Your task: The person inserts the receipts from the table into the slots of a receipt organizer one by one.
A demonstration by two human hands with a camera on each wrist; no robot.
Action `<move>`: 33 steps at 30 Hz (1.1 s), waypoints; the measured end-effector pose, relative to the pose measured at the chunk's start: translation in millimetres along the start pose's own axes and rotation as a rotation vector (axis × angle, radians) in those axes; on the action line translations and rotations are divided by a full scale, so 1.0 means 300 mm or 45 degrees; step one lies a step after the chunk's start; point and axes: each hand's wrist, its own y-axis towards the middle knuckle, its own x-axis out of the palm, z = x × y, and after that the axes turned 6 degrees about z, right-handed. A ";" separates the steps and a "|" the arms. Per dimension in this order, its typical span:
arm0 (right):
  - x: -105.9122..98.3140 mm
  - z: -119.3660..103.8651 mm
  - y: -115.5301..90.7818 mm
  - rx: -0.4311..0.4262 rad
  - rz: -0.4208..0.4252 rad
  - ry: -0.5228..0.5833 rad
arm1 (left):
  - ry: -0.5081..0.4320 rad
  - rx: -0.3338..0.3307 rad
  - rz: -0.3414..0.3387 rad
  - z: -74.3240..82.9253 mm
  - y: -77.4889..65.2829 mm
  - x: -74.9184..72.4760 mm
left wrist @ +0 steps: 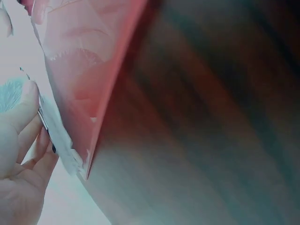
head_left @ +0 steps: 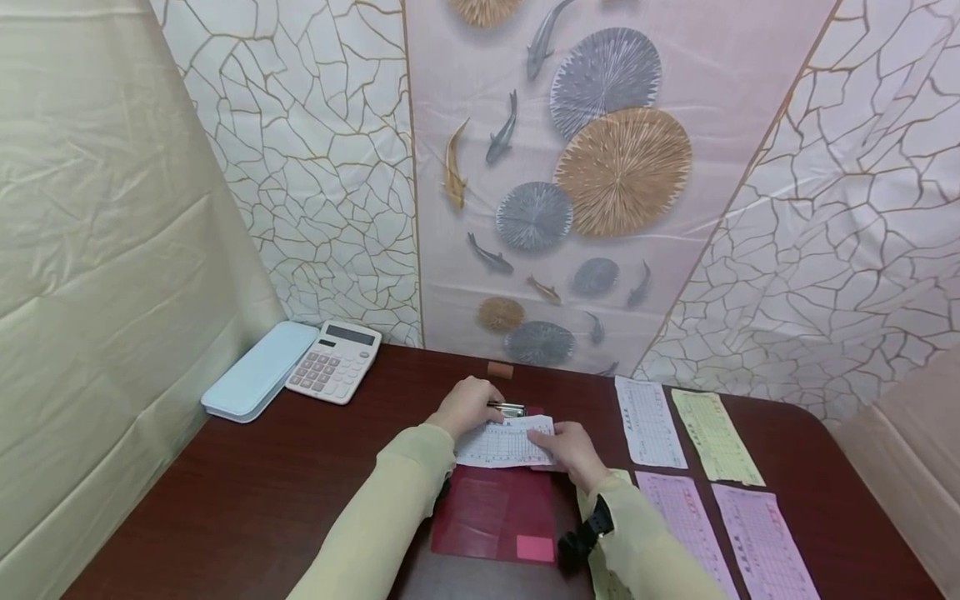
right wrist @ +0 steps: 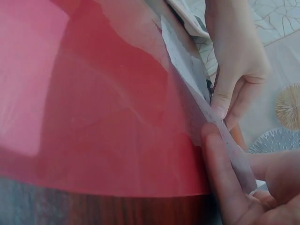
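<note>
A red translucent clip folder (head_left: pixel 491 521) lies in front of me with a pink label at its lower right corner. Over its upper part sits a white printed form (head_left: pixel 501 446) with a table of lines. My left hand (head_left: pixel 468 404) pinches the shiny metal clip (head_left: pixel 512 409) at the folder's top; in the left wrist view its thumb and fingers close around the clip beside the paper. With thumb on top and fingers beneath, my right hand (head_left: pixel 576 454) pinches the form's right end. The right wrist view shows the paper (right wrist: pixel 187 70) edge-on, between both hands.
White, yellow and purple forms (head_left: pixel 651 421) lie in rows at the right, one partly under the right forearm. At the back left are a calculator (head_left: pixel 333 362) and a light blue case (head_left: pixel 260 371). A small brown block (head_left: pixel 500 369) stands by the back edge.
</note>
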 end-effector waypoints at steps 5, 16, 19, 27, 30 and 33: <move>0.005 -0.002 0.007 0.007 0.001 -0.004 | 0.239 0.114 -0.038 0.013 0.001 0.003; -0.004 -0.004 0.024 0.057 -0.022 0.040 | 0.438 0.213 0.002 0.028 -0.008 0.002; -0.007 -0.004 0.033 0.078 -0.025 0.044 | 0.435 0.210 0.001 0.026 -0.004 0.008; -0.006 -0.009 0.058 0.085 -0.032 0.054 | 0.417 0.203 0.001 0.021 -0.002 0.011; -0.003 -0.012 0.065 0.078 -0.014 0.050 | 0.423 0.213 0.009 0.022 -0.004 0.010; 0.002 -0.015 0.068 0.071 0.017 0.020 | 0.444 0.227 0.021 0.024 -0.006 0.008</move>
